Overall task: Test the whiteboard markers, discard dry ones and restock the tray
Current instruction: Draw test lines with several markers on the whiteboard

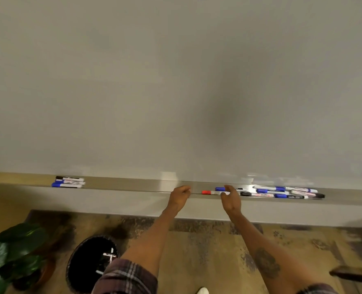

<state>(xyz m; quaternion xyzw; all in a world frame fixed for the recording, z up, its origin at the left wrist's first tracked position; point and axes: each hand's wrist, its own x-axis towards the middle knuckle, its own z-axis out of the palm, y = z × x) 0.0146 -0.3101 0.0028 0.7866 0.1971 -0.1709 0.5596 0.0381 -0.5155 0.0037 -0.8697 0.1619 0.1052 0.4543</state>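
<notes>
Red marker (pixel 206 192) at tray (pixel 133 186) edge, clamped by right hand (pixel 231 200); left hand (pixel 179 198) grip apart.

We saw a whiteboard (pixel 175 81) with a smooth, glossy face that caught pale reflections along its lower edge. The tray (pixel 133 185) looked like brushed metal with a dull sheen. The red-capped marker (pixel 206 192) had a smooth plastic barrel. The plaid sleeve (pixel 125 276) at lower centre was soft woven cloth.

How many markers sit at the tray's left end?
3, side by side: black-capped marker nearest the board, middle marker, front blue-capped marker. More may hide behind them.
</notes>
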